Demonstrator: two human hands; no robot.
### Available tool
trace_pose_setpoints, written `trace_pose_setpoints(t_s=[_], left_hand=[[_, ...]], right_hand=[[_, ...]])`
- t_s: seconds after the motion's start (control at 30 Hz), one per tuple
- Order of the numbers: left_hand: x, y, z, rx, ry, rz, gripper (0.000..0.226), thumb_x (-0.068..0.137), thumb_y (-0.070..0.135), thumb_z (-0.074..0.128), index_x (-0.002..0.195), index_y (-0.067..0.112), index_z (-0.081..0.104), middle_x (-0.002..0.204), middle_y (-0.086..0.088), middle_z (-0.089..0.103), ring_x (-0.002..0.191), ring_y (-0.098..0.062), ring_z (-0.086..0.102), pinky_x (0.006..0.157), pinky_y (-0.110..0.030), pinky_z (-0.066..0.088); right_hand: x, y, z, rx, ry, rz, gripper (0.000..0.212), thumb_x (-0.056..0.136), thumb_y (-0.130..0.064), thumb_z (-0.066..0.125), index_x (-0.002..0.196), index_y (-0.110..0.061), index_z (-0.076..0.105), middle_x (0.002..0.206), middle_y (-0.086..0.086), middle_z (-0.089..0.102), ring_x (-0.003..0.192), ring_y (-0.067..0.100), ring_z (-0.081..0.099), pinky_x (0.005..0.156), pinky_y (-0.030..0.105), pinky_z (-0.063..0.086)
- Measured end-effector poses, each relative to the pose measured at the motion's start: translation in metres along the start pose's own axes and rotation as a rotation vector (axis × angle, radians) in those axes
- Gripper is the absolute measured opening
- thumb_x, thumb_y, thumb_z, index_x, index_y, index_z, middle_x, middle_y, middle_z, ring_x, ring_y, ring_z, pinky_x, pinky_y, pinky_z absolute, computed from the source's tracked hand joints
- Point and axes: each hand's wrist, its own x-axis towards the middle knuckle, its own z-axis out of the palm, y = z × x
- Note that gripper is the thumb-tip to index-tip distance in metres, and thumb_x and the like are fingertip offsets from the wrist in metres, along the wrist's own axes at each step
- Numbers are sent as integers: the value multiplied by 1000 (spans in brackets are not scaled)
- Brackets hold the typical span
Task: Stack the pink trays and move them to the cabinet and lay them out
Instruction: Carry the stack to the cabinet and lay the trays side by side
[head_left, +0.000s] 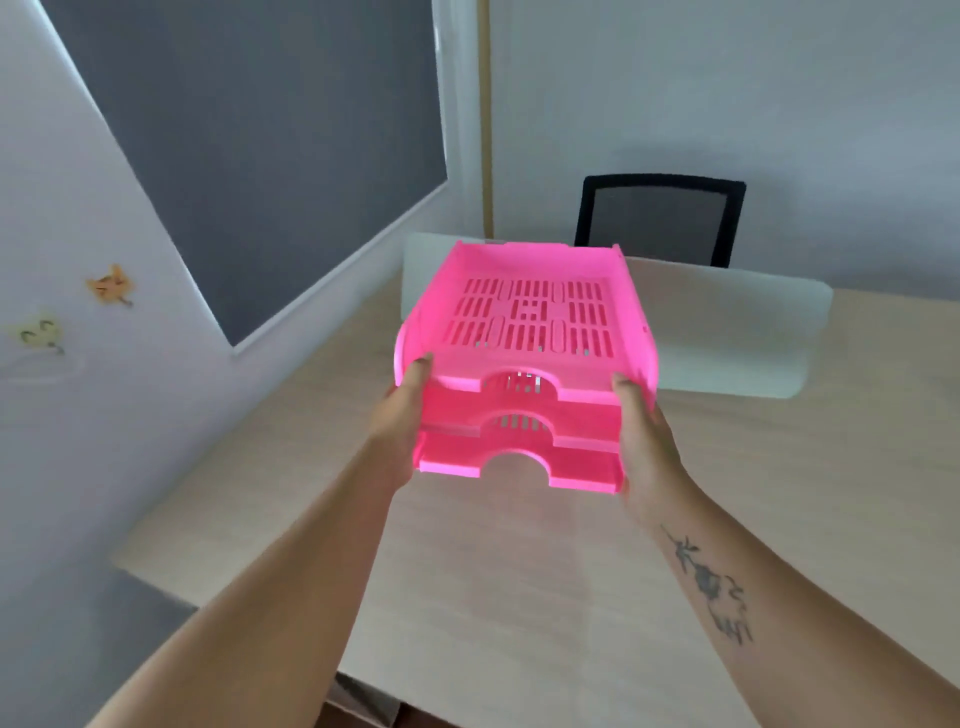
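Three pink trays (524, 332) sit stacked one on another, with slotted bottoms and a half-round cut-out in each front edge. The stack is held up in the air above a light wooden desk (519, 571). My left hand (402, 415) grips the stack's left side, thumb on the top tray's front corner. My right hand (644, 431) grips the right side the same way. The fingers of both hands are hidden behind and under the trays. No cabinet is in view.
A frosted white divider panel (727, 332) stands across the desk behind the trays. A black mesh chair (662, 218) is beyond it. A wall with a dark board (260, 156) and small stickers (110, 285) runs along the left.
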Motion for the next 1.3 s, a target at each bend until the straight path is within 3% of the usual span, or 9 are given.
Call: trace_pose_setpoints(t_s=[0.1, 0.23, 0.4, 0.47, 0.57, 0.67, 0.9, 1.07, 1.3], left_hand=[[-34, 20, -10, -19, 140, 96, 67, 67, 64, 67, 115, 17, 65, 104, -16, 76, 94, -35, 73, 88, -59, 55], [-102, 39, -40, -44, 344, 197, 68, 62, 67, 69, 112, 21, 67, 104, -13, 76, 91, -33, 74, 86, -55, 57], [-217, 48, -99, -52, 599, 284, 68, 62, 71, 66, 111, 24, 71, 106, -11, 76, 90, -39, 73, 85, -57, 56], [-272, 47, -123, -61, 717, 321, 68, 62, 71, 63, 109, 23, 73, 106, -11, 75, 87, -40, 74, 84, -57, 57], [-359, 40, -162, -99, 892, 376, 64, 63, 70, 64, 106, 24, 74, 105, -9, 76, 90, -39, 73, 85, -59, 56], [-448, 25, -201, -129, 1051, 403, 60, 65, 70, 65, 106, 27, 73, 105, -10, 76, 91, -40, 73, 84, -61, 55], [-636, -30, -268, -206, 1297, 507, 65, 73, 65, 66, 119, 19, 67, 111, -17, 74, 97, -40, 72, 85, -63, 54], [-738, -67, -328, -232, 1440, 487, 58, 79, 63, 58, 119, 21, 66, 110, -17, 74, 94, -39, 73, 82, -63, 56], [-826, -116, -433, -333, 1517, 434, 56, 81, 64, 59, 122, 25, 61, 107, -14, 74, 95, -39, 72, 77, -62, 57]], right_hand=[[-5, -17, 7, -12, -137, -37, 82, 42, -91, 65, 111, -46, 65, 113, 4, 73, 105, 33, 70, 94, 60, 52], [-38, -36, 30, -21, -349, -59, 57, 60, -79, 61, 105, -43, 65, 111, 6, 73, 101, 33, 70, 90, 64, 53], [-105, -30, 76, -25, -598, -29, 69, 49, -85, 67, 108, -50, 62, 113, 4, 72, 102, 30, 70, 89, 59, 55], [-147, -23, 97, -20, -705, -34, 45, 58, -77, 66, 96, -55, 64, 108, 4, 72, 97, 28, 71, 87, 57, 56], [-214, -1, 129, -49, -909, 33, 60, 62, -77, 64, 111, -43, 65, 110, 5, 75, 97, 31, 74, 81, 64, 56], [-291, 26, 156, -60, -1114, 66, 56, 73, -70, 61, 120, -38, 62, 114, 8, 73, 97, 33, 73, 76, 67, 56], [-469, 100, 191, -117, -1447, 136, 54, 76, -69, 64, 120, -38, 60, 114, 9, 73, 98, 35, 73, 75, 66, 57], [-582, 165, 212, -176, -1579, 175, 73, 68, -80, 65, 124, -35, 60, 113, 8, 74, 102, 37, 71, 82, 60, 57], [-709, 247, 252, -224, -1586, 184, 49, 82, -65, 62, 123, -38, 61, 106, 10, 76, 90, 35, 75, 71, 59, 61]])
